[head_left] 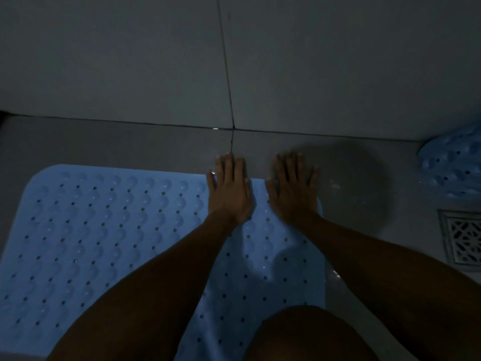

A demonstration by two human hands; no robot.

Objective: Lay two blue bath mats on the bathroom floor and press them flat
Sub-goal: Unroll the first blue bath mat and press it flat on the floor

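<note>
A pale blue perforated rubber bath mat (pixel 104 230) lies spread on the grey tiled floor (pixel 130 142). Left hand (pixel 230 190) and right hand (pixel 294 190) press its far edge, each grip flat, fingers straight. A second, crumpled blue mat (pixel 453 165) sits in the corner near a metal drain grate (pixel 460 237).

Dim light, bluish-grey throughout. Grey tiled floor (pixel 117 142) meeting a grey tiled wall (pixel 104 53) along a dark joint. One thin dark grout line (pixel 226 63) down the wall and onto the floor. Square metal drain grate (pixel 462 239) at far right.
</note>
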